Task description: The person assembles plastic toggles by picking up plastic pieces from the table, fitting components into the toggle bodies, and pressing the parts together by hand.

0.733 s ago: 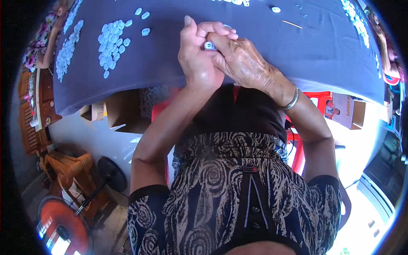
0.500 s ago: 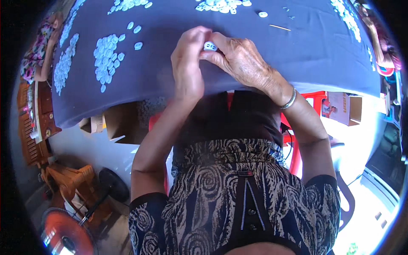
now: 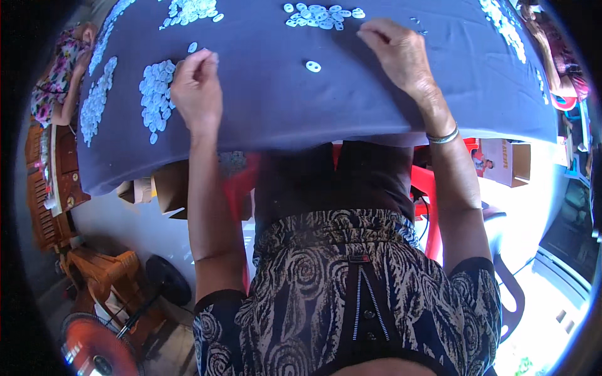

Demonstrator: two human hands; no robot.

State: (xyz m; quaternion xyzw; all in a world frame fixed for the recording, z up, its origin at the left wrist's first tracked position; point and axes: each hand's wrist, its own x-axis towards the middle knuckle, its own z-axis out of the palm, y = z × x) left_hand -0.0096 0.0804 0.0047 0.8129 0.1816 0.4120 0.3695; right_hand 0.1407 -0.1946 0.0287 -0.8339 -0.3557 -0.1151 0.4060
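I sit at a table under a dark blue-grey cloth (image 3: pixel 282 113) strewn with small white ring-shaped pieces. My left hand (image 3: pixel 197 88) hovers with its fingertips pinched together right beside a heap of white pieces (image 3: pixel 155 94); whether anything sits in the pinch is hidden. My right hand (image 3: pixel 401 53) rests palm down on the cloth farther right, fingers bent and apart, just below another heap of white pieces (image 3: pixel 323 15). One single white piece (image 3: pixel 313 66) lies alone between my hands. A silver bangle (image 3: pixel 443 136) circles my right wrist.
More white heaps lie at the far left (image 3: pixel 97 100) and far right (image 3: pixel 501 15). Other people sit at the left (image 3: pixel 59 88) and right (image 3: pixel 558 56) ends. Under the table are cardboard boxes (image 3: pixel 169 188) (image 3: pixel 508 160), a red stool (image 3: pixel 433 188), a wooden chair (image 3: pixel 106 276) and a fan (image 3: pixel 94 351).
My hands were joined at the middle around a small white piece. They have parted: the left went to the left heap, the right went right and forward. One piece now lies between them.
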